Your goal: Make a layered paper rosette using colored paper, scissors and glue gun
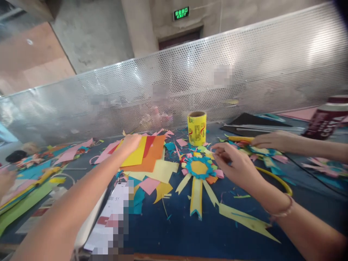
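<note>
The left hand (132, 142) rests at the top of a fanned stack of felt-like sheets, at the yellow sheet (135, 155) over red and orange sheets (156, 154); its fingertips are hidden, so I cannot tell whether they are clamped on anything. The right hand (227, 159) hovers just beside a rosette (199, 168), its fingers bent and their tips near one another, though whether they pinch a scrap cannot be made out. The rosette lies flat on the dark blue tabletop (165, 241) between the two hands, nearer the right one, its blue ruffle circling a yellow centre and three tails (the middle one edged in yellow and tipped with blue) pointing toward the wearer. Behind it a yellow tape roll (197, 128) stands upright amid coloured scraps. A pale green-yellow strip (244, 217) lies below the right wrist, and a phone (116, 201) beside the left forearm. At the right, a co-worker's hand (268, 142) is at another blue-ruffled rosette (261, 150).
</note>
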`<state>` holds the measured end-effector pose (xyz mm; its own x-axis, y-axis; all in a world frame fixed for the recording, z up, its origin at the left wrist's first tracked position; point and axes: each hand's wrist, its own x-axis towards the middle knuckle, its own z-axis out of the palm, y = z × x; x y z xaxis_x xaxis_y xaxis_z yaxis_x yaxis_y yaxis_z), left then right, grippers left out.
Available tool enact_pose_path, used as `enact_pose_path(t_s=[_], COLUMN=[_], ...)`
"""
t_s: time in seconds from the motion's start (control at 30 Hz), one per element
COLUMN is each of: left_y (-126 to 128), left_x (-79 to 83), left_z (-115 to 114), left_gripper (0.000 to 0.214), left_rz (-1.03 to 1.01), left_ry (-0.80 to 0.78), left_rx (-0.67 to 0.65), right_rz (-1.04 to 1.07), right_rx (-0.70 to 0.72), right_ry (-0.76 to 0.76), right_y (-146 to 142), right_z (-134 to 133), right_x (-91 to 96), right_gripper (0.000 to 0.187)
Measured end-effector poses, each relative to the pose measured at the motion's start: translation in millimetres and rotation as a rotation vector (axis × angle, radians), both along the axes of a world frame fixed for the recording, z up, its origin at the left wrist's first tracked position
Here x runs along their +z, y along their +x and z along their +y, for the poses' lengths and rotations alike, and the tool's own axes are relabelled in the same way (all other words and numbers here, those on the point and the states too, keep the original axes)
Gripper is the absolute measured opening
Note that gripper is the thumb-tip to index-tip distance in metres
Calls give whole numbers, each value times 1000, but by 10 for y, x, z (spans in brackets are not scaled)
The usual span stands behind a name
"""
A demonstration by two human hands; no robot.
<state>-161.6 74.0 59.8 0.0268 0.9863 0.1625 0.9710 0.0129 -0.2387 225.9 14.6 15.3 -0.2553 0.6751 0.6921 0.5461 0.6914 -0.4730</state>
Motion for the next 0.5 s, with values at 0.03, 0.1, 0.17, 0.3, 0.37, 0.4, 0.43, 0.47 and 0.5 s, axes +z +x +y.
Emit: enact_pose_path(t_s=[0.03,0.1,0.17,0.3,0.37,0.4,0.43,0.47,0.5], left_y=[125,340,500,624,603,582,559,538,520], left_x=[24,83,137,163,130,108,87,68,53], left_z=[12,10,-5,-9,2,8,14,19,23], left_gripper=[30,29,25,23,22,21,21,22,22], left_rz=[4,-66,-170,-243,-259,-266,-273,-280,-281], left_ry=[19,53,49,16,-29,-49,-65,-74,-78], left_rx=[-88,-203,-223,-211,-212,-214,-214,-210,-206], right_rz=[3,13,41,88,86,83,80,76,74], right_rx=[-13,-38,-60,-82,-85,-88,-92,-95,-96], right_ry=[-1,1,2,2,2,1,-2,-5,-8], right_y=[6,20,39,81,93,94,93,90,86], right_z=[6,17,29,42,37,32,26,20,14], right_x=[0,3,10,44,68,78,88,96,101], right_gripper=[15,15,15,14,14,14,14,13,13])
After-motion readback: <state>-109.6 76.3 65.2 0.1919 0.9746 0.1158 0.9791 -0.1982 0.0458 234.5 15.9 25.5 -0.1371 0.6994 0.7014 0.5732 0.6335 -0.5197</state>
